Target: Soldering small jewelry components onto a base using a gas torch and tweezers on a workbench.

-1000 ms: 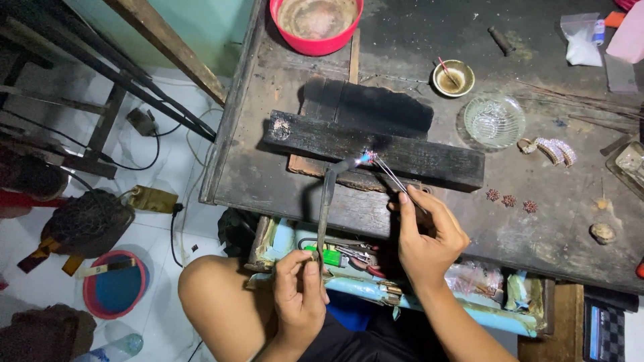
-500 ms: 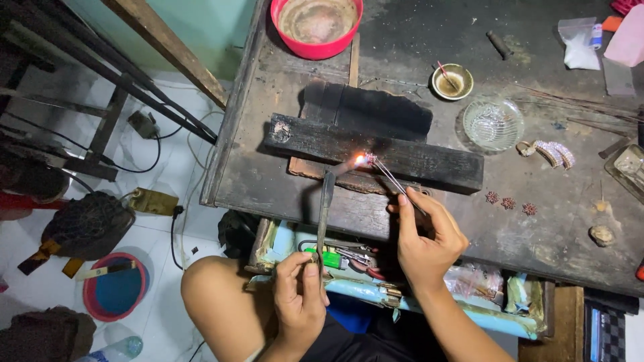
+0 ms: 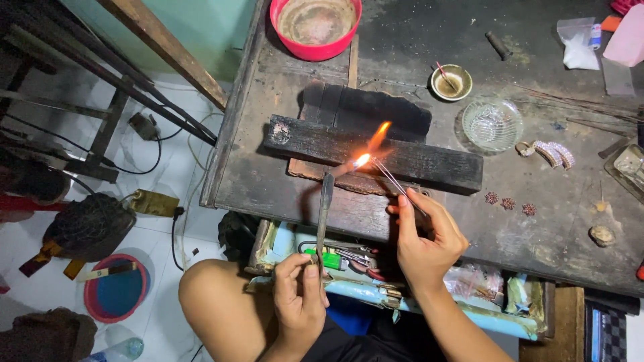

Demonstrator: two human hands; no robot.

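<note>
While the flame burns, the scene reads so:

Flame: an orange tongue (image 3: 376, 142) rises up and right from the torch tip, over the charred block (image 3: 376, 153); it is longer and brighter than half a second ago, and a second ago there was barely a glow.

Torch: a thin, dark tube (image 3: 325, 208) running from below the bench edge up to the block, bent at the top toward the flame.

Left hand: the left hand (image 3: 298, 295) is closed around the torch's lower end, thumb on top, in front of the open drawer (image 3: 349, 258); it sits where it did before.

Tweezers: thin metal tweezers (image 3: 396, 182), tips at the base of the flame on the block.

Right hand: the right hand (image 3: 424, 236) pinches the tweezers between thumb and fingers, the rest curled; unchanged in place.

Block: lies across a second burnt board (image 3: 365, 110), on the bench (image 3: 550, 228).

Around: glass dish (image 3: 493, 125), small brass bowl (image 3: 451, 82), red basin (image 3: 315, 25), three small red ornaments (image 3: 510, 202), white curved pieces (image 3: 547, 153).

In the way: nothing lies between the hands and the block; the drawer's clutter sits under the wrists.
</note>
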